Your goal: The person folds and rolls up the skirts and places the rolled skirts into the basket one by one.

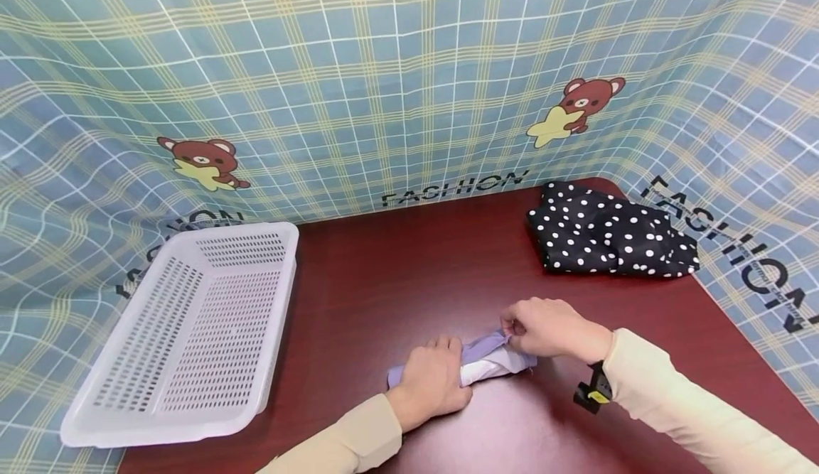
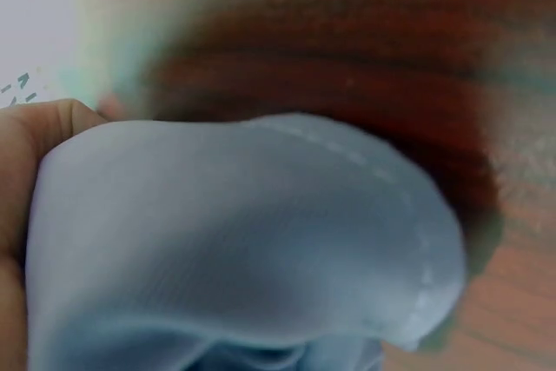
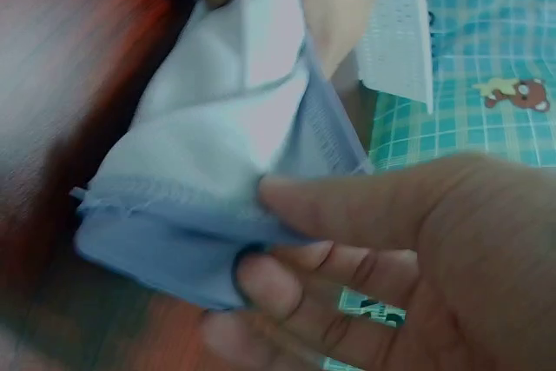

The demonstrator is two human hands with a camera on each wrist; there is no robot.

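Small lavender-and-white cloth garment (image 1: 481, 360), rolled into a tight bundle, lies on the dark red wooden surface (image 1: 397, 275) near the front edge, between both hands. Left hand (image 1: 434, 383) clamps down over the left end of the roll, fingers curled round it. Right hand (image 1: 544, 328) pinches the lavender hem at the right end, thumb against fingertips (image 3: 287, 271); the right wrist view shows the stitched edge held there.

Judgement: the step is tucking or tightening the roll. Best done with the left hand keeping the roll pinned while the right draws the hem taut and over, so no layer slackens.

Long axis runs left to right, right end tilted slightly farther.

White perforated plastic basket (image 1: 192, 318) at left; black polka-dot fabric (image 1: 608, 236) far right, well apart.
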